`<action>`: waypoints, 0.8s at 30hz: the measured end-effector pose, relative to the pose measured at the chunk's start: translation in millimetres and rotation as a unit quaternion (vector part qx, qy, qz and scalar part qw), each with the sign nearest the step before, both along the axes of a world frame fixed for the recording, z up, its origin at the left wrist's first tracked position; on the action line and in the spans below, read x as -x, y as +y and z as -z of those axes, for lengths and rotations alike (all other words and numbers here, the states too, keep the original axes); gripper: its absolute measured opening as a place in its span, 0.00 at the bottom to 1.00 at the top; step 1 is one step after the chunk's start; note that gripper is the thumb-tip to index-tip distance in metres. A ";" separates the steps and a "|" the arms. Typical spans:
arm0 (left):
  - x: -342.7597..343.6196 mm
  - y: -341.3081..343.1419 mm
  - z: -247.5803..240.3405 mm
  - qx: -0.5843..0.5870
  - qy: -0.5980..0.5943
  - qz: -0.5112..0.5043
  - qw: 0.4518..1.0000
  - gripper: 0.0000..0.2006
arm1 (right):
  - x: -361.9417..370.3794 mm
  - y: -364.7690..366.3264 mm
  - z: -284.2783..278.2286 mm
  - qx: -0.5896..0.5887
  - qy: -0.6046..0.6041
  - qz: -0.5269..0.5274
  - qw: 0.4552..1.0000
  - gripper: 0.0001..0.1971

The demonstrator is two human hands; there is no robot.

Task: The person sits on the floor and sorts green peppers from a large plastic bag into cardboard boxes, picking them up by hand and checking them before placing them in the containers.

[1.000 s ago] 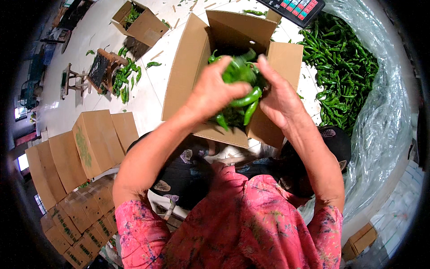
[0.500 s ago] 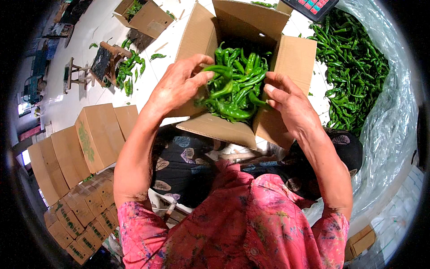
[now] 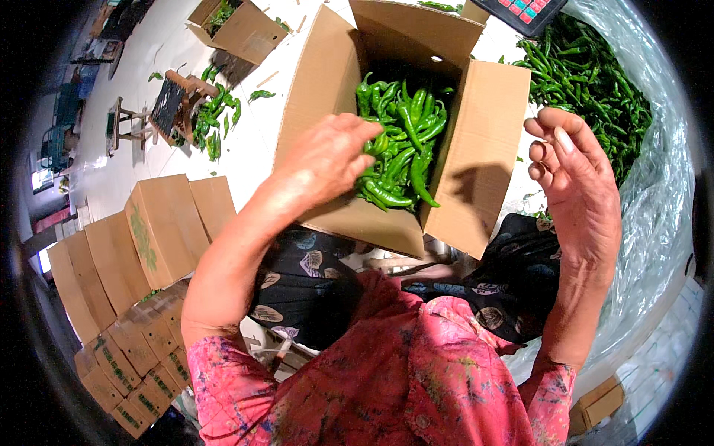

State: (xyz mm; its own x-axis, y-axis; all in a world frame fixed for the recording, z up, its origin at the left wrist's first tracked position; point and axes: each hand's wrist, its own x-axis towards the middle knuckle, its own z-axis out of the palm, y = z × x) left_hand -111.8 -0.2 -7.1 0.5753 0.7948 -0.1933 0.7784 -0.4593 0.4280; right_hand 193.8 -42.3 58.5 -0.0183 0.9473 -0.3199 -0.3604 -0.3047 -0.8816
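Note:
Long green chili peppers (image 3: pixel 401 149) lie piled inside an open cardboard box (image 3: pixel 476 141) in front of me. Over the box's left side, my left hand (image 3: pixel 327 160) reaches in, its thumb and fingers apart at the edge of the pile; whether they touch a pepper is hard to tell. My right hand (image 3: pixel 573 160) is raised to the right of the box, palm turned inward. Its fingers are loosely bent and apart, with nothing seen in them. Behind that hand lies a big heap of the same peppers (image 3: pixel 595 82) on clear plastic sheeting (image 3: pixel 654 201).
A dark device with coloured keys (image 3: pixel 524 11) stands at the top right. Cardboard boxes (image 3: pixel 167 230) are stacked on the left. Farther off are a small stool (image 3: pixel 175 104) with loose peppers (image 3: pixel 216 119) beside it and another open box (image 3: pixel 249 33) on the pale floor.
My right hand has left the box and moved right, toward the heap. My left hand has let go of a pepper and shifted slightly downward. A long pepper now lies across the pile.

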 end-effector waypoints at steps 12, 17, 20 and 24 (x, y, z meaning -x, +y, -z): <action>-49.7 35.8 71.0 -0.029 0.147 0.173 0.974 0.28 | 9.6 -8.0 -7.1 0.041 -0.019 -0.042 0.998 0.12; -40.7 50.4 81.4 -0.120 0.096 0.207 0.966 0.10 | 11.8 -9.4 -18.0 0.073 -0.050 -0.032 0.996 0.13; -40.1 54.7 55.4 0.030 0.209 0.196 0.958 0.07 | 12.7 -10.6 -25.2 0.084 -0.045 -0.002 0.995 0.15; -35.6 83.2 70.5 0.036 0.041 0.021 0.998 0.11 | 17.4 -13.1 -28.7 0.085 -0.035 0.030 0.995 0.17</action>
